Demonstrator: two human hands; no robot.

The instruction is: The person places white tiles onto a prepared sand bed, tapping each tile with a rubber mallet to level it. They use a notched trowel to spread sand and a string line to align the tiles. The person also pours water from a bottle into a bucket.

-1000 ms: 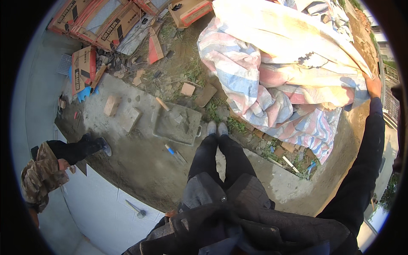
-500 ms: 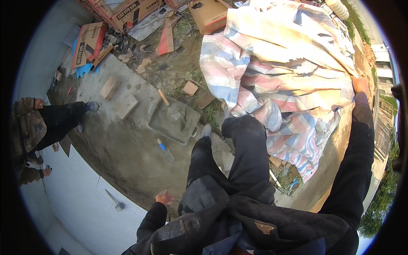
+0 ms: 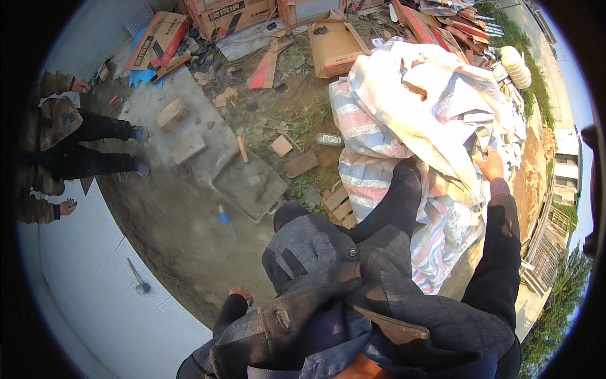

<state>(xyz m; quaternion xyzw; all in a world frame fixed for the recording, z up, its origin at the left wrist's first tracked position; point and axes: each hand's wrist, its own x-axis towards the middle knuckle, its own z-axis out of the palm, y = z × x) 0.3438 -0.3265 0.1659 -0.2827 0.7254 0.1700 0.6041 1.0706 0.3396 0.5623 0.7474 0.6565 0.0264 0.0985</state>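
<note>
My right hand is closed on a fold of a red, white and blue striped tarp, with the arm stretched out to the right. The tarp lies crumpled over a heap, and my right leg presses against its near side. My left hand hangs low beside my left hip, fingers loosely apart and holding nothing. On the ground in front of it lies a trowel with a blue handle. Beyond the trowel, a grey mortar tub has a wooden-handled tool in it.
A co-worker stands at the left. Two blocks lie behind the tub. A mallet rests on the white tiled surface. Cardboard boxes and scraps fill the back. Wooden pieces sit beside the tarp.
My right hand has moved left and inward with the tarp, which has bunched up. Wooden pieces and a small clear-topped box now show at its left edge. My legs have stepped forward.
</note>
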